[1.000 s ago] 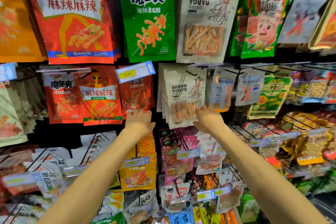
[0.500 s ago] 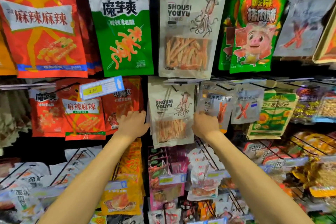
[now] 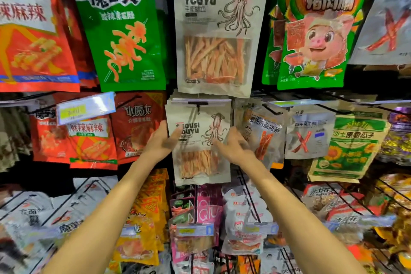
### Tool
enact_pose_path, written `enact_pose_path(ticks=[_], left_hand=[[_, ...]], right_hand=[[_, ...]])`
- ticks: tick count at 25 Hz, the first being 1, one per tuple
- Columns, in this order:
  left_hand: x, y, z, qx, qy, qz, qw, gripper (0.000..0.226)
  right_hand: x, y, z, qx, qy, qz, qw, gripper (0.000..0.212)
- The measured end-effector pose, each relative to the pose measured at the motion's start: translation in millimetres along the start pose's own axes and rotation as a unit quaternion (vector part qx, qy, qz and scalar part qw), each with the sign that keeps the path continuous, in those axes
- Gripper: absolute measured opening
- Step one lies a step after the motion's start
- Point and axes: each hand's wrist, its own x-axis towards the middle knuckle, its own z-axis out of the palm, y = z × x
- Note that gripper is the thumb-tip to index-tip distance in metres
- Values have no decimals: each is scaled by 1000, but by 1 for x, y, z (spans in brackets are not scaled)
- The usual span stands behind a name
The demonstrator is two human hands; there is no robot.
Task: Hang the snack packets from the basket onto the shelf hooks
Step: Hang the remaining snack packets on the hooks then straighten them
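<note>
Two bare forearms reach up from the bottom of the view toward a shop shelf crowded with hanging snack packets. The left hand (image 3: 161,143) sits at the left edge of a small beige squid packet (image 3: 200,162). Its fingers point straight up along that edge and its thumb lies across the front, covering the first printed letter. Motion blur hides whether thumb and fingers actually pinch the packet. The right hand (image 3: 234,148) is spread and relaxed at the packet's right side, with its fingers fanned over the printed squid drawing; it grips nothing. The small squid packet hangs on a black hook (image 3: 198,104) in the middle row, at the front of a stack of matching packets whose top edges show behind it. A clear window in its lower half shows orange shredded strips inside. Directly above hangs a large squid packet (image 3: 219,29) of the same design, with a bigger window full of the same strips. To the left of the hands is a red packet (image 3: 138,127), and further left a blurred price tag (image 3: 85,108). Just to the right hangs a clear packet of orange meat strips (image 3: 264,138), partly behind the right hand. The top row also holds a green and white packet (image 3: 124,29) and a green pig packet (image 3: 318,29). Yellow packets (image 3: 151,207) hang below the left forearm.
</note>
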Motion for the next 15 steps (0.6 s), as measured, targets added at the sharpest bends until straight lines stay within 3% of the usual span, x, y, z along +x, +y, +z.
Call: enact_pose_path(ticks=[5,6,9,13,15], left_hand=[[36,4,5,-41,25,-24,999,82],[44,3,6,-51,29,-31,998,78],[61,4,12,-73,43,-23,996,52],[70,1,17,-85,60,-21,994,51],[68,-9,22,-135,62,-3,989,50]], right_hand=[[34,-3,10,-14,22,-29,999,108],[39,-5,11,-16,27,-38,999,106],[39,-17,7,-15,31,-63,997,45],[33,-21,8,52,37,-66,996,36],[27,-17,20,110,42,-32,992,61]])
